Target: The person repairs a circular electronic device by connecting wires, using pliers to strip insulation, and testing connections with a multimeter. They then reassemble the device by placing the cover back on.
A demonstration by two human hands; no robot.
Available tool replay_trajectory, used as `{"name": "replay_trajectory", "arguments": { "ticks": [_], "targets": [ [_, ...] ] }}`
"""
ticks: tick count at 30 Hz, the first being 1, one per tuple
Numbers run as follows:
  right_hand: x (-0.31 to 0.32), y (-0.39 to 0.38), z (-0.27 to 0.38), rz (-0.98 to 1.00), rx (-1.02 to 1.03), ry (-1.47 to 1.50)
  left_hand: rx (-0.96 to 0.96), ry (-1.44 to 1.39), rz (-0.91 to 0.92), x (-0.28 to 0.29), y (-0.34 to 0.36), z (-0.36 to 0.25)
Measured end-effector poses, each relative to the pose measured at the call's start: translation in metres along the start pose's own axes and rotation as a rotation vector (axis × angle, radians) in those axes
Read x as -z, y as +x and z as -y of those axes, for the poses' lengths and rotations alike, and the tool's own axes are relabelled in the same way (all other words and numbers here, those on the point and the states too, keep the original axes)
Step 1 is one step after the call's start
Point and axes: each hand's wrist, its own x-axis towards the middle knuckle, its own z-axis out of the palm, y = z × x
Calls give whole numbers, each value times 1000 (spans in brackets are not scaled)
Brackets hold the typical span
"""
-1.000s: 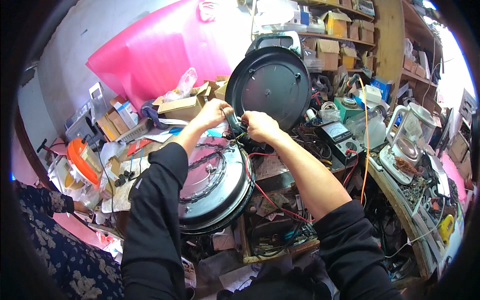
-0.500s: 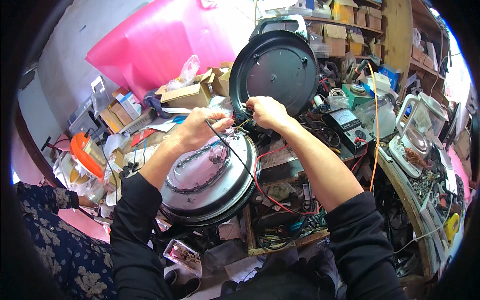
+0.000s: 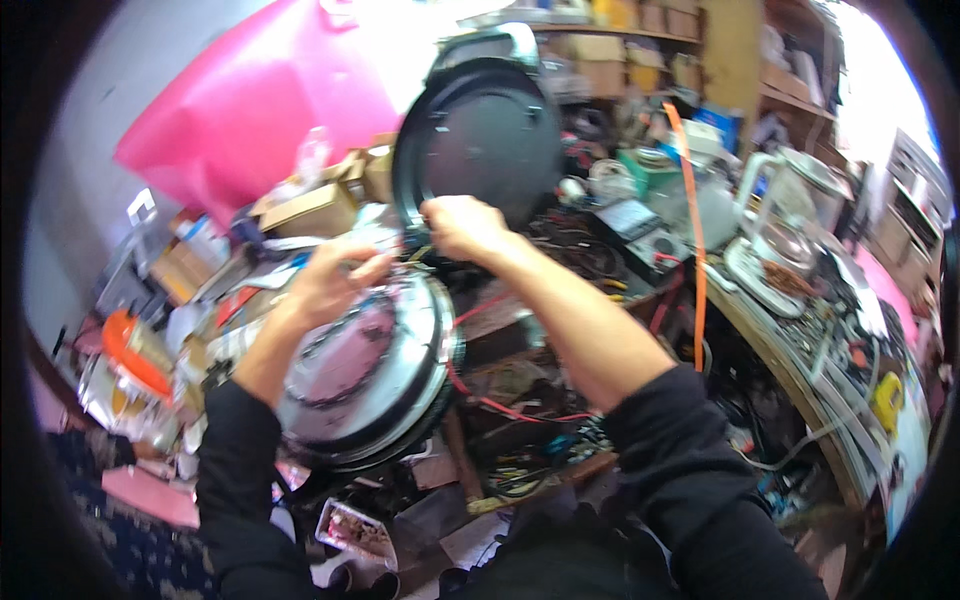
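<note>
1. Head view showed, nearest at the bottom of the frame, two black sleeves [image 3: 680,470] rising from the lower edge.
2. Left of centre lay a round metal appliance base [image 3: 365,375], tilted, with a dark ring of parts inside it and red wires [image 3: 500,400] trailing off its right side.
3. Above that base the left hand [image 3: 335,280] rested on its upper rim, fingers curled in; whether they pinched anything could not be told through the blur.
4. Just right of it, at upper centre, the right hand [image 3: 465,228] was closed in a loose fist at the hinge where the base met the black round lid [image 3: 480,140]; what it gripped was hidden.
5. That lid stood upright behind both hands.
6. Farther back, a pink sheet [image 3: 260,110] filled the upper left, cardboard boxes [image 3: 320,205] sat below it, and a clear jug [image 3: 790,215] stood at the right.
</note>
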Motion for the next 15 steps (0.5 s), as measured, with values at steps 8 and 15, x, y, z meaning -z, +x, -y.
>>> {"name": "replay_trajectory", "arguments": {
  "ticks": [8,15],
  "targets": [
    [-3,-4,0,-136,45,94,158,-187,18,1,0,-10],
    [-3,-5,2,-95,21,86,139,-207,-5,0,-2,-12]
  ]
}}
